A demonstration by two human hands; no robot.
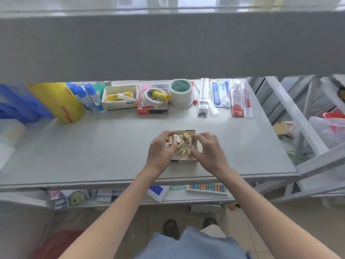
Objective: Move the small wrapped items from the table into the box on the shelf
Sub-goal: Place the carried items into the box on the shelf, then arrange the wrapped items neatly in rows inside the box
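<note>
1. Head view: the small wrapped items (182, 144) are seen heaped in a loose pile inside the box (184, 132), which stands on the grey shelf (93, 146) near its front edge. They appear as little cream-coloured blocks in printed wrappers, lying at all angles, some standing above the box rim.
2. The items are judged to be light and fairly stiff, with smooth wrappers that may slip; several can be pinched or cupped together, best taken across the flat faces rather than by a corner.
3. The left hand (162, 148) is curled over the left side of the pile, its fingers closed loosely around a few items, one white-wrapped piece showing at the fingertips.
4. The right hand (207, 150) is bent over the right side of the pile, fingertips touching the items; whether any piece is actually held there cannot be told.
5. The box is thought to be thin card, light and easily shoved or tipped, so pressure is better directed downward than sideways. Most of its walls are hidden by the hands.
6. Because the heap stands proud of the rim, a spill onto the shelf is considered the main risk.
7. Farther back along the shelf, well apart from the box, tape rolls (182, 94), a glue stick (161, 95), a second open carton (120, 98), packaged pens (218, 94) and a yellow container (57, 101) are lined up.
</note>
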